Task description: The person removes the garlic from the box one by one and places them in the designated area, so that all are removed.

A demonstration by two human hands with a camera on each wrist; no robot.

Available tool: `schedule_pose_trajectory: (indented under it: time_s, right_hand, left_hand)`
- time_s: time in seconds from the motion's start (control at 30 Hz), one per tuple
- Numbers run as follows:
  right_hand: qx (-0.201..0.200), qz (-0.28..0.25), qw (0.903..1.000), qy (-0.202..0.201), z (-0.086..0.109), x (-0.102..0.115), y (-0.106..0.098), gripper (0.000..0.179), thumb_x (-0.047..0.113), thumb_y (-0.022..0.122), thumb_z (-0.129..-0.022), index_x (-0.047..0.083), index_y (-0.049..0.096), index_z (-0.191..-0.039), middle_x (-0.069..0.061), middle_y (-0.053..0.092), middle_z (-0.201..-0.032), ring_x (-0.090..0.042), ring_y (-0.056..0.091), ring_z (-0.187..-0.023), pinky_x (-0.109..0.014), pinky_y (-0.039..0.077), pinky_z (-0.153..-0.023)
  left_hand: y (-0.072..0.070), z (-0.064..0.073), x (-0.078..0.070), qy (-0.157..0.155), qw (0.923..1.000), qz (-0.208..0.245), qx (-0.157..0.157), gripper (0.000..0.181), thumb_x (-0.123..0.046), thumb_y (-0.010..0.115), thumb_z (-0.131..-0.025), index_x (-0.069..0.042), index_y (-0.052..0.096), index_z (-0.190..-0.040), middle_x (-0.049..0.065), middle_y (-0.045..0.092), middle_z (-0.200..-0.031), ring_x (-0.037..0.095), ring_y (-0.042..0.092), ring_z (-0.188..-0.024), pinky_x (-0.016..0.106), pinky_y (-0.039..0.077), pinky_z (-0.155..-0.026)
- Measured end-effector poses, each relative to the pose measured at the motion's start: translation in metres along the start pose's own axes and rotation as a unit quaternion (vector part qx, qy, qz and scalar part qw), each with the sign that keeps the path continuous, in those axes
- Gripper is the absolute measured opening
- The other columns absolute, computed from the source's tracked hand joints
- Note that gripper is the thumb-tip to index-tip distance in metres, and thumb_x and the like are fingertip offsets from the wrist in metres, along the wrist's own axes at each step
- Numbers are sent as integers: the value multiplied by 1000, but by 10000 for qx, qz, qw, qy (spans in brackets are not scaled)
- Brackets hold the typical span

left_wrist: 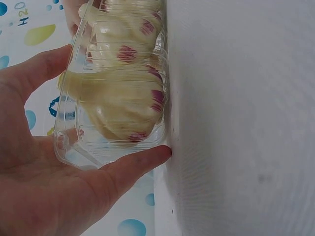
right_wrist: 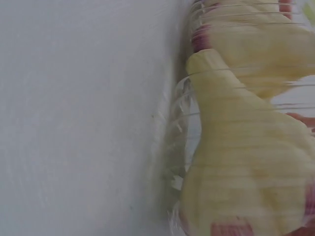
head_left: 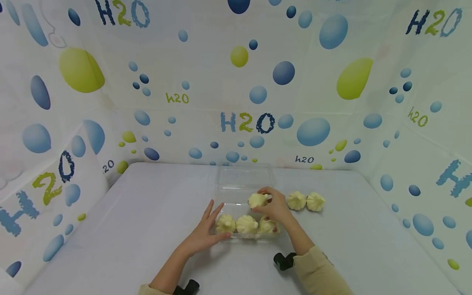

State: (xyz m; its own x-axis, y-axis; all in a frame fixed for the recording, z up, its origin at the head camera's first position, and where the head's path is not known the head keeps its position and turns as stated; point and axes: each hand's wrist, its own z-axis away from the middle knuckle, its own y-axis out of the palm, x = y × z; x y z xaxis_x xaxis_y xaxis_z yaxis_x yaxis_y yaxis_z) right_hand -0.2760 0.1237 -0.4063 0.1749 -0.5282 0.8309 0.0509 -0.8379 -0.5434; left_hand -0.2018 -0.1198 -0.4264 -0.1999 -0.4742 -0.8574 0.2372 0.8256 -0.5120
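A clear plastic clamshell box (head_left: 239, 235) stands on the table, its lid (head_left: 245, 177) folded back behind it. Along its front side sit three cream-yellow pleated dumplings (head_left: 246, 224); pinkish-purple patches show on them in the wrist views. My right hand (head_left: 275, 205) pinches another dumpling (head_left: 257, 200) over the rear part of the box. My left hand (head_left: 200, 234) is spread round the box's left end, fingers straight, thumb along the front corner. In the left wrist view that hand (left_wrist: 54, 177) frames the clear wall. A dumpling (right_wrist: 246, 157) behind the ribbed plastic fills much of the right wrist view.
Two more dumplings (head_left: 296, 200) stand side by side on the white table (head_left: 147, 213), right of the box. Black devices (head_left: 284, 261) are worn at both wrists. A patterned sheet (head_left: 206, 61) with blue and green drops rises behind and at both sides.
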Motion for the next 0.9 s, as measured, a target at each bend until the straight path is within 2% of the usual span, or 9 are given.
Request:
schedule_pose_trajectory:
  time_s: [0.13, 0.33, 0.9]
  right_hand:
    - [-162, 84, 9997, -141, 2, 2, -5, 48, 17, 85, -62, 12, 64, -105, -5, 59, -108, -22, 54, -83, -33, 48, -68]
    - [-330, 30, 9992, -241, 6, 3, -11, 48, 17, 84, -64, 11, 63, -107, -7, 59, -109, -22, 54, -85, -34, 47, -73]
    - [-793, -83, 9962, -353, 16, 4, -37, 51, 22, 85, -63, 14, 63, -108, -7, 59, -109, -24, 55, -83, -30, 47, -64]
  left_hand:
    - [-1, 1, -2, 1, 10000, -13, -11, 84, -33, 70, -80, -20, 22, -147, 14, -6, -152, 44, 34, -125, 63, 28, -95]
    - [-1, 2, -6, 33, 10000, 47, -2, 83, -31, 70, -80, -20, 21, -147, 15, -6, -152, 46, 35, -124, 62, 29, -94]
    - [1, 0, -1, -74, 10000, 48, -15, 84, -31, 70, -80, -21, 21, -147, 12, -7, -152, 45, 36, -123, 63, 28, -95]
